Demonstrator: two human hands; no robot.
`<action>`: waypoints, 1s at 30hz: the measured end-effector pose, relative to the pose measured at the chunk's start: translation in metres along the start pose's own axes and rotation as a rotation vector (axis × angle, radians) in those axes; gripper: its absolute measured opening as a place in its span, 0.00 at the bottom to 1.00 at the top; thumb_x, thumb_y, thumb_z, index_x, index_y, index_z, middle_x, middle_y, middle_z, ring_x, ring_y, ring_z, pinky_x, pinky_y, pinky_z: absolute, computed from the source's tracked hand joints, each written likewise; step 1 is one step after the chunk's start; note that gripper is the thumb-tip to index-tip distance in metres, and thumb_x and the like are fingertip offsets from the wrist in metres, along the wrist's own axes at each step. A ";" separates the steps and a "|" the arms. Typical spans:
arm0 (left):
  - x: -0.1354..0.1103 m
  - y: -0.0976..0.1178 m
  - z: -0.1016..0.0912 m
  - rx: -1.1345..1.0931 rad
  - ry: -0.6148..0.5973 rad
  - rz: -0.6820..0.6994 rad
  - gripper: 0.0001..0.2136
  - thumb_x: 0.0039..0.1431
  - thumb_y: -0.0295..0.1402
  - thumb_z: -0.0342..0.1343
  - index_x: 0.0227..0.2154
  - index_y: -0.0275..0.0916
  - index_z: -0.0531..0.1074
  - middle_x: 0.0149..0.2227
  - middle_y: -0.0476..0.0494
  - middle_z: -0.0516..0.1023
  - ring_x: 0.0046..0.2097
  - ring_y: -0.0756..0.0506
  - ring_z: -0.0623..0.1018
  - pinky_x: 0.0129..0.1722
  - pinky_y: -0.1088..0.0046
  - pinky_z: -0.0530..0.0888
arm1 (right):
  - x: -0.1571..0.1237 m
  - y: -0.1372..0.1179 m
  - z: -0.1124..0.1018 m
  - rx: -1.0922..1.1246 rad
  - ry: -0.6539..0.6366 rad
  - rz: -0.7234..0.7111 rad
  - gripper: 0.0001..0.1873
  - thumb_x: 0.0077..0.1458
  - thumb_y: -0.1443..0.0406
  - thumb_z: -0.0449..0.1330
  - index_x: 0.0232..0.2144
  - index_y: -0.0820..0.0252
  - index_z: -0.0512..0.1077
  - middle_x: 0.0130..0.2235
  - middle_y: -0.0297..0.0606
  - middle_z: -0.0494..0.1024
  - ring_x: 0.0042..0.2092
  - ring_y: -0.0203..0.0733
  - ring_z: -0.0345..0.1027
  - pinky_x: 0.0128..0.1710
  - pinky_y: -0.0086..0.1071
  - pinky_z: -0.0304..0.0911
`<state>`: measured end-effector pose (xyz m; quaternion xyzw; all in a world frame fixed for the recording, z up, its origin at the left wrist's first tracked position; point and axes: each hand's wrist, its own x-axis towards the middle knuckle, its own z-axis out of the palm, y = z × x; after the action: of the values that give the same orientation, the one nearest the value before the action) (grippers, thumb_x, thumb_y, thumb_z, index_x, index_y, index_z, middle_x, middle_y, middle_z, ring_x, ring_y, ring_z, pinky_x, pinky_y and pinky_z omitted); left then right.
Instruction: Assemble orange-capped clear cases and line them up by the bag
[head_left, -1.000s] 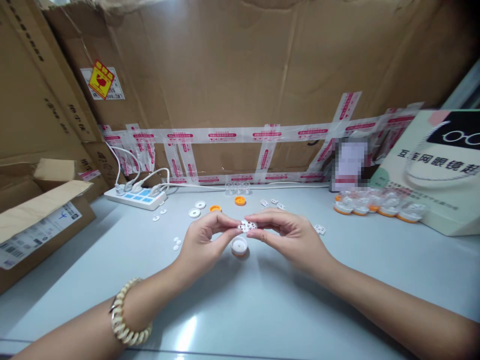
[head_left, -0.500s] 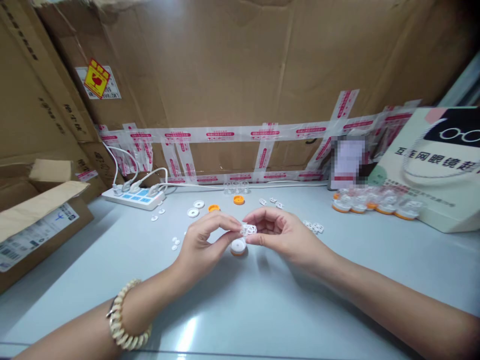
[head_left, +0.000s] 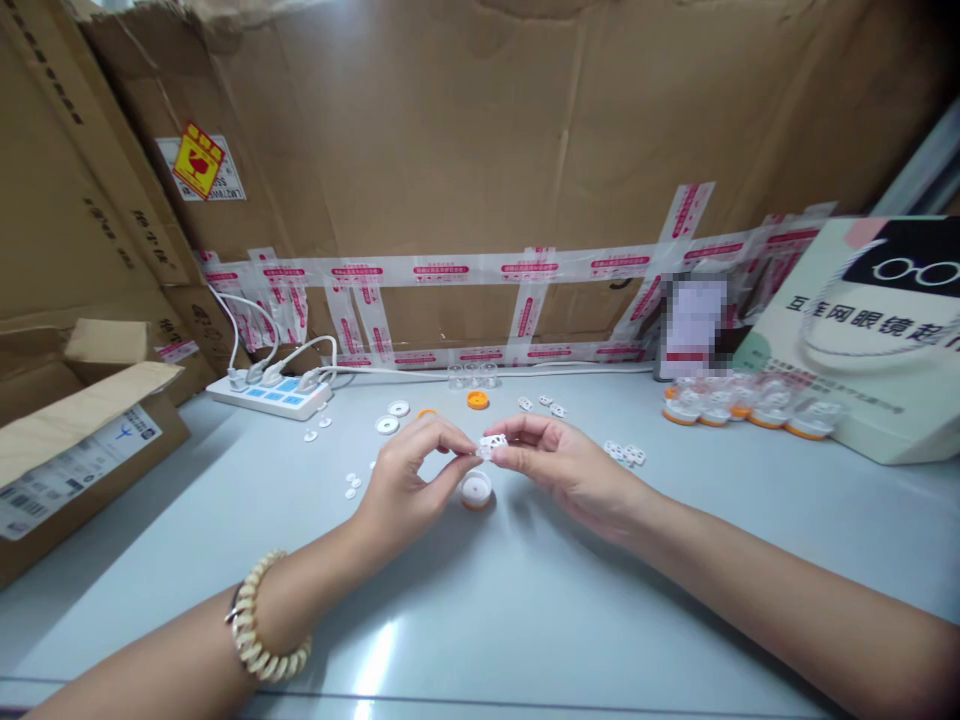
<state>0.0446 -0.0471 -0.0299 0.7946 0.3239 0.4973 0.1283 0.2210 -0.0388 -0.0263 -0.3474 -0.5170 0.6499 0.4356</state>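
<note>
Between my two hands is a small white plastic part with cut-out holes [head_left: 493,443]. My left hand [head_left: 416,470] pinches its left end with thumb and fingertips. From the other side, the thumb and fingers of my right hand [head_left: 570,462] close on it. Just below my fingertips, a white round piece [head_left: 475,487] sits on an orange base on the table. Similar white cut-out parts [head_left: 624,453] lie to the right of my right hand. Two white rings [head_left: 388,425] rest beyond my left hand, and an orange ring [head_left: 478,400] stands farther back.
Several small white discs [head_left: 352,486] lie left of my hands. A power strip [head_left: 270,394] with plugged cables sits at the back left, near an open carton [head_left: 90,450]. Assembled orange-and-white pieces [head_left: 757,402] stand by a printed bag [head_left: 877,340]. Taped cardboard [head_left: 450,150] walls the back.
The white part has turned between my fingers and now shows a flatter, holed face. My right fingers have shifted slightly around it; both hands stay close together above the round piece.
</note>
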 end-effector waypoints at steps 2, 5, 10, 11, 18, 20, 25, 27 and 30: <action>0.000 -0.001 -0.001 0.017 -0.016 -0.037 0.02 0.53 0.25 0.55 0.27 0.38 0.69 0.28 0.47 0.74 0.33 0.48 0.73 0.37 0.69 0.70 | 0.001 0.000 -0.002 0.019 -0.011 0.009 0.13 0.39 0.61 0.67 0.31 0.57 0.74 0.32 0.31 0.75 0.36 0.33 0.68 0.43 0.32 0.61; 0.000 -0.006 -0.003 0.067 -0.150 -0.170 0.06 0.51 0.31 0.58 0.33 0.39 0.69 0.34 0.45 0.74 0.36 0.47 0.72 0.36 0.69 0.70 | 0.006 0.000 -0.009 -0.108 0.067 -0.059 0.13 0.42 0.60 0.65 0.33 0.55 0.75 0.37 0.34 0.77 0.40 0.37 0.68 0.48 0.36 0.59; -0.004 -0.015 -0.004 0.139 -0.477 -0.436 0.22 0.41 0.40 0.64 0.39 0.38 0.67 0.41 0.41 0.71 0.39 0.44 0.71 0.36 0.68 0.68 | 0.012 0.003 -0.017 -0.430 0.113 -0.169 0.13 0.44 0.65 0.62 0.36 0.56 0.74 0.40 0.37 0.77 0.42 0.39 0.70 0.48 0.39 0.61; -0.004 -0.016 -0.002 0.143 -0.499 -0.450 0.21 0.40 0.40 0.64 0.38 0.37 0.68 0.39 0.42 0.72 0.38 0.44 0.71 0.35 0.69 0.68 | 0.012 0.005 -0.017 -0.452 0.092 -0.167 0.13 0.43 0.66 0.62 0.36 0.57 0.74 0.38 0.36 0.77 0.40 0.39 0.70 0.46 0.38 0.62; -0.003 -0.019 0.010 0.082 -0.459 -0.502 0.12 0.43 0.35 0.61 0.31 0.36 0.70 0.30 0.48 0.72 0.30 0.48 0.70 0.30 0.74 0.66 | 0.012 0.017 -0.009 -0.548 0.012 -0.222 0.02 0.44 0.68 0.60 0.26 0.59 0.72 0.30 0.34 0.77 0.35 0.38 0.71 0.40 0.33 0.64; -0.004 -0.021 0.012 0.051 -0.444 -0.516 0.13 0.42 0.35 0.62 0.32 0.36 0.70 0.30 0.48 0.73 0.30 0.48 0.71 0.30 0.74 0.66 | 0.013 0.019 -0.009 -0.545 0.009 -0.231 0.02 0.44 0.67 0.60 0.25 0.59 0.72 0.30 0.33 0.77 0.35 0.37 0.71 0.40 0.33 0.64; -0.004 -0.022 0.014 0.037 -0.426 -0.515 0.13 0.42 0.34 0.62 0.32 0.36 0.72 0.30 0.48 0.73 0.31 0.48 0.71 0.31 0.74 0.67 | 0.015 0.020 -0.009 -0.569 0.013 -0.230 0.01 0.43 0.67 0.60 0.24 0.60 0.72 0.29 0.34 0.77 0.35 0.38 0.70 0.41 0.33 0.63; -0.003 -0.022 0.014 0.034 -0.429 -0.517 0.13 0.42 0.34 0.62 0.33 0.36 0.72 0.30 0.48 0.73 0.31 0.48 0.71 0.30 0.75 0.67 | 0.016 0.020 -0.009 -0.580 0.010 -0.227 0.01 0.43 0.67 0.60 0.24 0.60 0.72 0.29 0.34 0.77 0.35 0.38 0.70 0.41 0.33 0.63; -0.003 -0.022 0.014 0.026 -0.430 -0.511 0.13 0.42 0.35 0.61 0.33 0.35 0.72 0.30 0.48 0.73 0.30 0.49 0.71 0.30 0.75 0.67 | 0.015 0.021 -0.008 -0.628 0.008 -0.261 0.01 0.43 0.67 0.60 0.23 0.59 0.72 0.30 0.34 0.77 0.36 0.40 0.70 0.41 0.35 0.63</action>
<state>0.0470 -0.0307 -0.0503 0.7760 0.4845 0.2658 0.3040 0.2182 -0.0233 -0.0483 -0.3979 -0.7302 0.3964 0.3890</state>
